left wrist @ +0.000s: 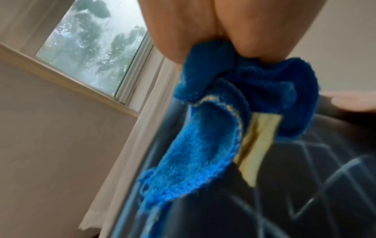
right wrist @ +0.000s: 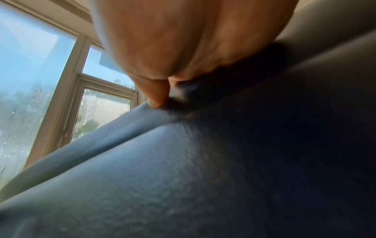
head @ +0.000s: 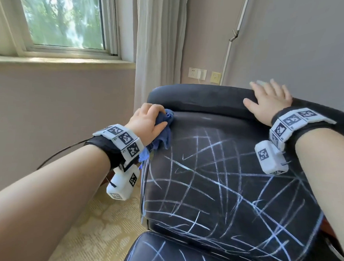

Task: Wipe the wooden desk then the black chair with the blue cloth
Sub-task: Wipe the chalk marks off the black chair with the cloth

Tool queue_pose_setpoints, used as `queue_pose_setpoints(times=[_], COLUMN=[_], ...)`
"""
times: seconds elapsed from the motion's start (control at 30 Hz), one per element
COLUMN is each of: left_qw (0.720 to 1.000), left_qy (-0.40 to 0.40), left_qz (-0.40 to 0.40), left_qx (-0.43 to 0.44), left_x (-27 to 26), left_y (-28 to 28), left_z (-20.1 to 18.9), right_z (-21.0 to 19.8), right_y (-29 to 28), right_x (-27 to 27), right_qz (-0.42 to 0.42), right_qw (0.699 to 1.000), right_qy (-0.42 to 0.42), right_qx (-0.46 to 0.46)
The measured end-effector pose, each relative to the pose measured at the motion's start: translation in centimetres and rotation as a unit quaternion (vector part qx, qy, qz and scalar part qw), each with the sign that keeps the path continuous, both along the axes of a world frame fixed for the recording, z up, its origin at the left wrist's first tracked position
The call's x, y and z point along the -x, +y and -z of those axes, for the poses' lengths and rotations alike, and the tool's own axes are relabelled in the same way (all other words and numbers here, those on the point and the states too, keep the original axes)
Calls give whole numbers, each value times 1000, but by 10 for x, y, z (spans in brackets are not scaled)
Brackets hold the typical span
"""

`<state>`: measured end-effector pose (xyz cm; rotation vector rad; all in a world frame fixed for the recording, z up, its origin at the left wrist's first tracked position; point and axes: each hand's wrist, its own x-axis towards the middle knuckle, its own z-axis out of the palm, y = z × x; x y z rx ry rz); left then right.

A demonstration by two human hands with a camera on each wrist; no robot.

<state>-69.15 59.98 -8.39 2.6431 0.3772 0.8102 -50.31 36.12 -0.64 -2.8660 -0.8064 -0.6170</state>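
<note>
On chair back: left hand gripping bunched cloth, right hand flat, fingers spread, holding nothing.

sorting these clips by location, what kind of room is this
Probably a hotel room or a home bedroom or study. A sliding glass window with a sheer white curtain beside it, patterned beige carpet, wall power sockets, and a padded black leather chair scribbled with white chalk marks.

Bare arms — tag-marked white wristbands.
</note>
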Motion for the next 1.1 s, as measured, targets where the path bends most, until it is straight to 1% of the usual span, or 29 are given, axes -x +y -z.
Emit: queue_pose_setpoints(times=[0.1, 0.23, 0.3, 0.33, 0.4, 0.43, 0.47, 0.5, 0.53, 0.57, 0.6, 0.73, 0.83, 0.87, 0.9, 0.93, 1.0, 1.03, 1.1], left_qw=[1000, 999, 999, 999, 996, 993, 991, 990, 989, 987, 985, 978, 968, 967, 966, 965, 962, 964, 976], left_qy=[3, 4, 2, 0, 3, 14, 32, 50, 65, 72, 74, 71, 88, 88, 82, 83, 109, 128, 140], left_qz=[11, 6, 2, 2, 15, 24, 26, 20, 10, 2, -1, 19, 44, 41, 20, -20, -122, -145, -127], left_qx=[-24, -34, -40, -48, -88, -111, -125, -131, -136, -145, -158, -194, -230, -237, -245, -246, -218, -184, -105], left_x=[7, 35, 54, 64, 82, 90, 98, 105, 113, 122, 131, 169, 200, 210, 220, 232, 249, 254, 256], left_y=[-12, -18, -15, -14, -13, -13, -13, -13, -12, -11, -9, -4, 8, 15, 23, 30, 40, 42, 37], left_z=[-22, -46, -56, -60, -66, -68, -69, -70, -69, -68, -65, -57, -54, -55, -57, -60, -63, -65, -65], right_z=[-4, -7, -6, -4, 8, 17, 26, 34, 42, 48, 51, 49, 48, 48, 47, 46, 43, 42, 44], right_y=[25, 57, 68, 70, 69, 68, 66, 65, 65, 68, 72, 106, 129, 133, 134, 134, 133, 133, 134], right_x=[12, 51, 79, 96, 130, 146, 162, 178, 192, 204, 215, 258, 286, 291, 295, 297, 301, 304, 314], right_qz=[-8, -33, -82, -112, -170, -197, -223, -250, -273, -288, -296, -332, -317, -312, -309, -307, -302, -301, -316], right_qw=[999, 999, 995, 993, 983, 971, 949, 916, 882, 864, 861, 875, 882, 882, 884, 888, 902, 906, 902], right_qy=[9, 28, 51, 48, 39, 60, 109, 174, 232, 263, 269, 240, 240, 244, 240, 229, 194, 175, 136], right_qx=[40, 29, 22, 12, -59, -121, -195, -262, -305, -320, -314, -259, -251, -255, -256, -253, -242, -241, -259])
